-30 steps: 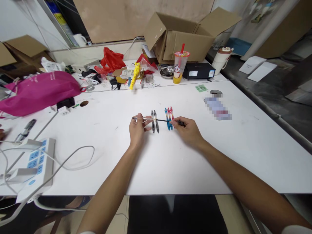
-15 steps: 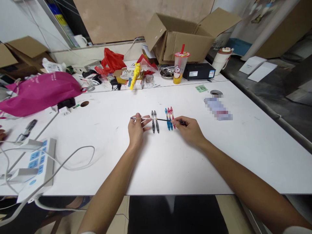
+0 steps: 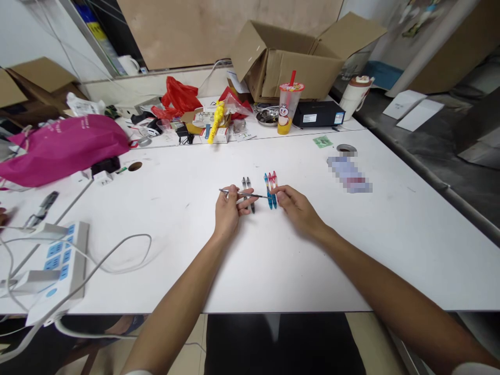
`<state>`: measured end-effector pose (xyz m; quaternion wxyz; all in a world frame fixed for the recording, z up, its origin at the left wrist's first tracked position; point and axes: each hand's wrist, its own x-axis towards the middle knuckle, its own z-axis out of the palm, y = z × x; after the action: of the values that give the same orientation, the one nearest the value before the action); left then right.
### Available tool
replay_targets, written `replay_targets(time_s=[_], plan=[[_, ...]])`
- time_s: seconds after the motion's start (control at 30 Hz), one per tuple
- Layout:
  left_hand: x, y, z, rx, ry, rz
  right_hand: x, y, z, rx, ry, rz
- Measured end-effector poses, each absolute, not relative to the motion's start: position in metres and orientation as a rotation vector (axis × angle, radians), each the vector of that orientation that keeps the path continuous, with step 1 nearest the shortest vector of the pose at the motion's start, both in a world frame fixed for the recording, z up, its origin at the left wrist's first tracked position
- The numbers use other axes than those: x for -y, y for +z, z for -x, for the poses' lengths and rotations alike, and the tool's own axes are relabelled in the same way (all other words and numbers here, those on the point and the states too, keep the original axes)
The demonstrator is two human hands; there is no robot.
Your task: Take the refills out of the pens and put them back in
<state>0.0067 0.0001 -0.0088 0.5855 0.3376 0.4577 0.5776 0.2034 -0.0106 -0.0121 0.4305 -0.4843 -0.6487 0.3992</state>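
Note:
Between the thumb and fingers of my left hand [image 3: 227, 211] is a slim, taken-apart pen [image 3: 250, 195], its thin dark refill pointing right. The refill's tip ends close to my right hand [image 3: 295, 205], whose fingers are curled together; whatever they hold is hidden. Two black-grip pens [image 3: 248, 182] lie partly behind my left fingers. Beside my right fingertips lie a blue pen [image 3: 267, 190] and two pink-topped pens [image 3: 274, 179], partly covered by the right hand.
A white power strip [image 3: 64, 260] with looping cables lies at left, near a magenta bag [image 3: 70, 148]. At the back stand a drink cup [image 3: 288, 109], a black box [image 3: 318, 114] and an open carton [image 3: 297, 67]. A blurred-out item [image 3: 349, 174] lies at right. Another person's hand [image 3: 3, 214] shows at the left edge.
My left hand has moved right with the pen. The dark grip piece seen in my right hand before is now hidden, and the refill's tip shows.

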Motion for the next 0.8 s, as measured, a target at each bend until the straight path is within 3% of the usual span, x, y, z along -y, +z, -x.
replay_targets(time_s=[0.8], plan=[[-0.0011, -0.0142, -0.0079, -0.996, 1.330, -0.794, 0.0064, -0.0192, -0.2066, 1.809, 0.884, 1.083]])
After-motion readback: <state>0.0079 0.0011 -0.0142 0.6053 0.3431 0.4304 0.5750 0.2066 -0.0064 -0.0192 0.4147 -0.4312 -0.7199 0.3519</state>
